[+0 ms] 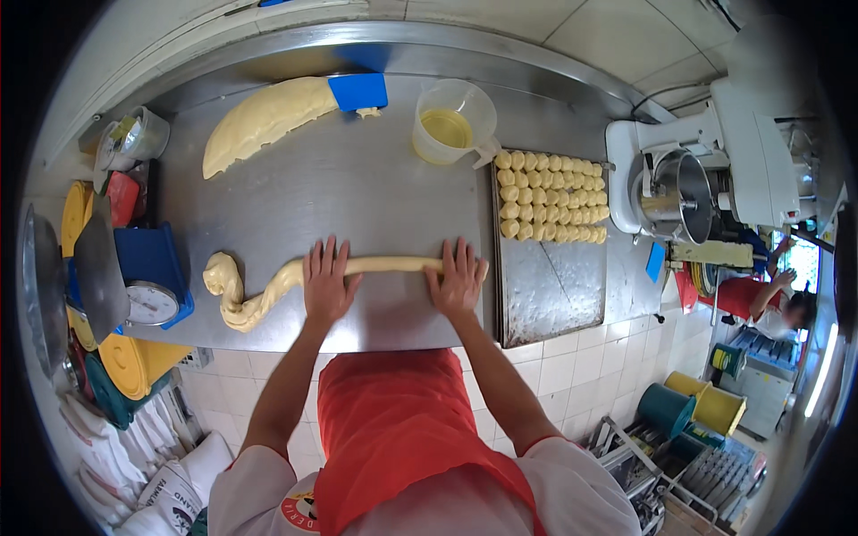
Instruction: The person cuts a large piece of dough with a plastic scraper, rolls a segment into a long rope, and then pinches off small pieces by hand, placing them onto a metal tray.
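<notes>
Pale tiles around a steel worktable

Bare metal spreads beneath and beyond the grip, catching soft reflections, up to a raised back edge. Past that edge, ahead and to the right of the grip, is a wall of large pale tiles. On the near side of the grip, lower than the tabletop, lies a light tiled floor. Well to the right are a pale boxy cabinet, a glowing white light strip and a bright opening, window or doorway unclear.
</notes>
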A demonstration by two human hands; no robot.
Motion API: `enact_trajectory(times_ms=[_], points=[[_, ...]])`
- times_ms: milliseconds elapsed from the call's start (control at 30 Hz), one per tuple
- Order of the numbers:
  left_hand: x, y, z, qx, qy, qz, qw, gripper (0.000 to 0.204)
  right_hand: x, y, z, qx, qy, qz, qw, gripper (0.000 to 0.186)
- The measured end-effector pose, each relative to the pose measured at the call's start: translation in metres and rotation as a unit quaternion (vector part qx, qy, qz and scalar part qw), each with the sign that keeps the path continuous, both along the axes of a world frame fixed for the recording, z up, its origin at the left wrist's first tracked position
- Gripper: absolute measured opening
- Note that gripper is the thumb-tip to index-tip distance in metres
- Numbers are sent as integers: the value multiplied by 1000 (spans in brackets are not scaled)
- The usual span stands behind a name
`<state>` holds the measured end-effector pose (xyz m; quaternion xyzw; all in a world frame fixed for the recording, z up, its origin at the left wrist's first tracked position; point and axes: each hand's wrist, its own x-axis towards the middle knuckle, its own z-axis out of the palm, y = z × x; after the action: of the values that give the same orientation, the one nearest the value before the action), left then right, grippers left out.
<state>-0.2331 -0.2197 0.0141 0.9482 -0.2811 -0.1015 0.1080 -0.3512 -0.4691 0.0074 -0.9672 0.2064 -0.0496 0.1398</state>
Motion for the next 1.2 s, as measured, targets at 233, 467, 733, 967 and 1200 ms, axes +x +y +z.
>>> enact_trajectory(times_ms=[233,467,733,967,1200], points=[[-113,-69,-14,-30,7,-100,994,69,-84,32,9,86,69,-2,994,58],[64,-184,3,31,-79,137,987,86,44,-56,-22,17,-28,57,998,69],[-22,-89,-9,-17,-40,-80,996,63,-35,-23,6,89,38,29,995,63],[-49,-121,67,58,309,-120,942,44,-79,-67,-5,179,-66,31,981,38],[-69,-165,27,-267,234,-279,892,38,-68,-44,75,522,-75,-131,840,26]])
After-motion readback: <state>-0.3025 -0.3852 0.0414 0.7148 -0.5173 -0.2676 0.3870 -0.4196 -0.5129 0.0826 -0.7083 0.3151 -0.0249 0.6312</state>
